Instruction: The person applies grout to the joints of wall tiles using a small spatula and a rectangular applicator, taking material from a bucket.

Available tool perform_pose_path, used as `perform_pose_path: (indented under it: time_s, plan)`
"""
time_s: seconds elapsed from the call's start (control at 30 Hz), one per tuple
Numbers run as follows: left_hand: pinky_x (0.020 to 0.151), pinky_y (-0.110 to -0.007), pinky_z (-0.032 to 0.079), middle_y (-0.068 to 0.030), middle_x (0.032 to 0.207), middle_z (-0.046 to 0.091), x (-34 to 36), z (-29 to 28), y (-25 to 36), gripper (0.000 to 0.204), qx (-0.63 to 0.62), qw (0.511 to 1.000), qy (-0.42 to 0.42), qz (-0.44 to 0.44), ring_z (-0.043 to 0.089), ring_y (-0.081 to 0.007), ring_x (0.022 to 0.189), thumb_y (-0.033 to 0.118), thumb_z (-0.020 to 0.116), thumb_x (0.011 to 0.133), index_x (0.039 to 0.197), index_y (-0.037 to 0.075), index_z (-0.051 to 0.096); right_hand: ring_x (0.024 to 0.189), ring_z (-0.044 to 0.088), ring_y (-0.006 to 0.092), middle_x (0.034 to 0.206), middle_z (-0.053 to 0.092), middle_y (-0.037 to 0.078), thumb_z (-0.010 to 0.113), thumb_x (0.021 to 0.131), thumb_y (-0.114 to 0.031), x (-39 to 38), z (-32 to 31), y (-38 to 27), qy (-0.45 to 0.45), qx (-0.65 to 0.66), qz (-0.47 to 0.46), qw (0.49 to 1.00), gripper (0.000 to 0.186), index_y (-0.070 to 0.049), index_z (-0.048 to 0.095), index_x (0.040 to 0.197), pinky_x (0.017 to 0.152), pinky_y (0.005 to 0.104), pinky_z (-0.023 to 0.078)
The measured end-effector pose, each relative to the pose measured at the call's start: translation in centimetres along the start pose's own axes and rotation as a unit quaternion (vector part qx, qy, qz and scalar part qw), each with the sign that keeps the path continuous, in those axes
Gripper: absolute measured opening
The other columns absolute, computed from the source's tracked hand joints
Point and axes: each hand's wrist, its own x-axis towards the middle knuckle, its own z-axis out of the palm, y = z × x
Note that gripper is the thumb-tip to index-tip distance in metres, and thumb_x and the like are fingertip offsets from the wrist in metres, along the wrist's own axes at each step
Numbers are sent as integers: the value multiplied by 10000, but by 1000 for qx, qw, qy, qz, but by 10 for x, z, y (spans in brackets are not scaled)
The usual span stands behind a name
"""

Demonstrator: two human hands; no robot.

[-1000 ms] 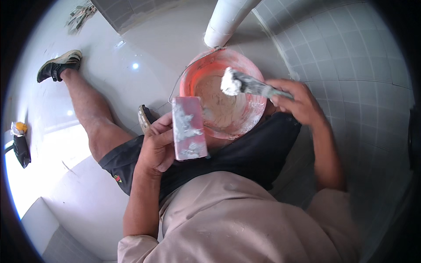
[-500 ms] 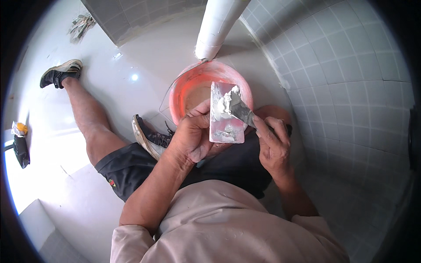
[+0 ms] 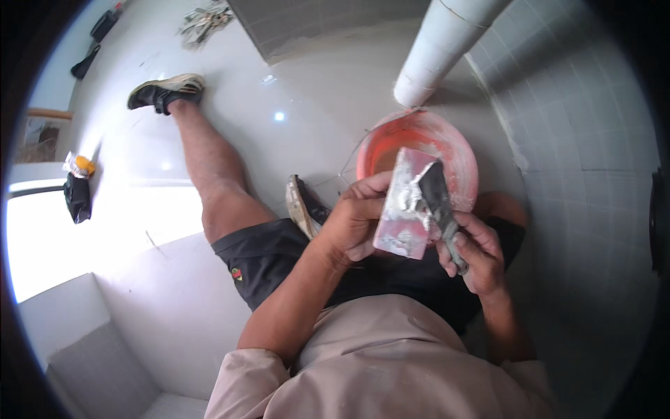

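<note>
While right fingers (image 3: pixel 477 226) grip scraper (image 3: pixel 441 209), blade (image 3: pixel 433 184) beyond

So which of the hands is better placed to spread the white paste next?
Likely the right hand: it grips the scraper, whose blade meets the white paste. The left hand is occupied, holding the pink block.

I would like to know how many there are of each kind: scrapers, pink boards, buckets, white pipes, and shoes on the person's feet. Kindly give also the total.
Scraper, in the right hand: 1
Pink board, in the left hand: 1
Bucket: 1
White pipe: 1
Worn shoes: 2
Total: 6
</note>
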Motion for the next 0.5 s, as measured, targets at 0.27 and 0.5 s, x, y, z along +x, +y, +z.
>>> perform_pose_path:
  time_s: [0.27, 0.5]
  plan:
    - [896, -366, 570, -163, 1137, 687, -10, -25, 13, 424, 30, 999, -5, 36, 698, -232, 983, -50, 618, 839, 1261, -71, 578, 617, 526, 84, 806, 600, 71, 530, 1010, -194, -31, -19, -14, 117, -191, -43, 974, 364, 30, 529, 1297, 566, 230, 440]
    - [938, -356, 535, -147, 1185, 672, -9, -24, 8, 425, 68, 996, -62, 21, 672, -216, 1044, -16, 606, 889, 1306, -79, 549, 650, 542, 92, 858, 639, 94, 578, 974, -113, -25, -9, -77, 93, -408, -122, 900, 328, 53, 565, 1257, 583, 237, 449]
